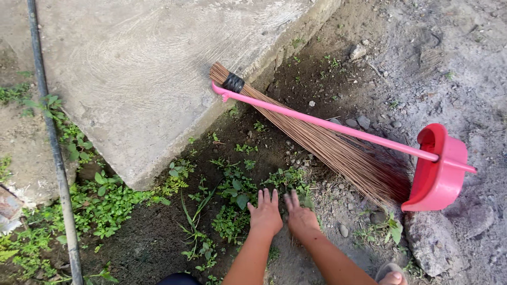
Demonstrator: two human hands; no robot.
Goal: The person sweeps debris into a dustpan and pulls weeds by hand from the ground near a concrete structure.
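Note:
My left hand (265,214) and my right hand (300,216) lie side by side, palms down, fingers spread, on dark soil among small green weeds (236,192). Neither holds anything that I can see. Beyond them a stick broom (317,137) with brown bristles bound in black tape lies on the ground, its head leaning on a concrete slab (148,68). A pink long-handled dustpan (438,169) lies across the broom, its scoop to the right.
The concrete slab's edge runs diagonally at upper left. A dark pipe (55,153) runs down the left side through green plants. Stones (430,243) and pebbles lie at the right. A foot (392,275) shows at the bottom edge.

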